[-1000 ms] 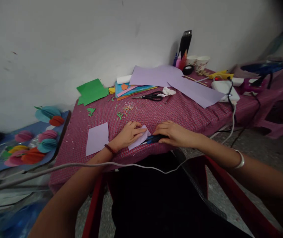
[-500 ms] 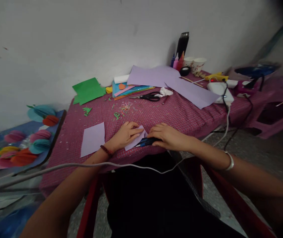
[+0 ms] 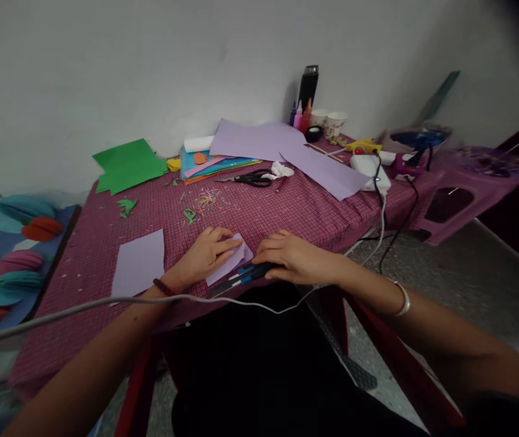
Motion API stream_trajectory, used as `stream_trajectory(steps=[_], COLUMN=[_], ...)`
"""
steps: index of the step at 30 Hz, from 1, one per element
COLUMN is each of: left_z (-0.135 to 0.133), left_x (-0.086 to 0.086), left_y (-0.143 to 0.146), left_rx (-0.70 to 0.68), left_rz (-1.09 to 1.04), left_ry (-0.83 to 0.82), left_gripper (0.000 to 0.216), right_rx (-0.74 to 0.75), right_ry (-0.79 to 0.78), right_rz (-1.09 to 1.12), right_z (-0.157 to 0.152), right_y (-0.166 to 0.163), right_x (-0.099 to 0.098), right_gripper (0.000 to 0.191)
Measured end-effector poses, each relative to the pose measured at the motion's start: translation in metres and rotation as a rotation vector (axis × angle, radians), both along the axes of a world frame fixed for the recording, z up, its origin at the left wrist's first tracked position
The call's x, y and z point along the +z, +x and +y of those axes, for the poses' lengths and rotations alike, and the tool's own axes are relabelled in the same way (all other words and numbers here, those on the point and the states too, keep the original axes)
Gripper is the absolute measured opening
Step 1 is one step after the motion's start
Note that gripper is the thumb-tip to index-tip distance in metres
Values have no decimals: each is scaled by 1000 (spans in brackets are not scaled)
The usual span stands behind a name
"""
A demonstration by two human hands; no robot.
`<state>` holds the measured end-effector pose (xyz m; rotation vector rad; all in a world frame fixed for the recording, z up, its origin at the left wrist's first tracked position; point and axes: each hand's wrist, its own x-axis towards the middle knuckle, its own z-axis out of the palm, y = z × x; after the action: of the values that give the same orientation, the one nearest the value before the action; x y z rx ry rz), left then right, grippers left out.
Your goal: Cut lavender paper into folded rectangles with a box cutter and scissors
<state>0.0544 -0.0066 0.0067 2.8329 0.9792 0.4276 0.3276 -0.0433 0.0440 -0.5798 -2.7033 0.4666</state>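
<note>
My left hand (image 3: 209,255) presses a folded piece of purple paper (image 3: 226,267) onto the table near its front edge, fingers together and thumb along the sheet. In my right hand (image 3: 289,257) is a blue and black utility knife (image 3: 250,273), fingers closed around its handle. Its long blade points left, just below the lower edge of the folded paper; whether it touches the paper I cannot tell. A flat purple sheet (image 3: 138,264) lies left of my left hand.
Black scissors (image 3: 254,177), paper shreds (image 3: 208,199), green paper (image 3: 129,165) and large purple sheets (image 3: 259,141) lie farther back. A white cable (image 3: 236,301) crosses low in front of my forearms. A white power strip (image 3: 369,171) sits at right. Paper ornaments (image 3: 16,267) lie at left.
The view has swung right, so the table appears farther left. My right hand has drawn the knife away from under the paper's fold, and more of its blade shows. My left hand still presses the paper.
</note>
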Motion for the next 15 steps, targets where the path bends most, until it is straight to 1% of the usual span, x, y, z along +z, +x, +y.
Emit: stream_trajectory(steps=[2, 3, 4, 6, 8, 9, 10, 12, 15], left_z=[0, -1, -2, -4, -7, -9, -10, -11, -11], left_x=[0, 1, 1, 3, 6, 7, 9, 11, 13], left_y=[0, -1, -1, -2, -2, -2, -2, -1, 0], left_rx=[4, 12, 23, 51, 75, 83, 87, 93, 100], left_rz=[-1, -5, -14, -37, -56, -61, -64, -68, -63], left_ry=[-20, -29, -37, -52, -67, -73, -77, -77, -68], left_gripper=[35, 36, 37, 40, 43, 44, 47, 53, 54], right_rx=[-47, -95, -168, -380, -583, -646, -681, -698, -735], right_ry=[-22, -26, -20, 22, 77, 95, 107, 121, 163], right_rz=[54, 88, 121, 160, 137, 102, 60, -9, -4], right_z=[1, 3, 6, 16, 27, 31, 34, 37, 31], right_y=[14, 24, 33, 53, 69, 75, 79, 81, 74], right_x=[1, 0, -1, -7, -15, -19, -23, -29, -30], right_gripper=[29, 29, 29, 28, 28, 28, 28, 28, 28])
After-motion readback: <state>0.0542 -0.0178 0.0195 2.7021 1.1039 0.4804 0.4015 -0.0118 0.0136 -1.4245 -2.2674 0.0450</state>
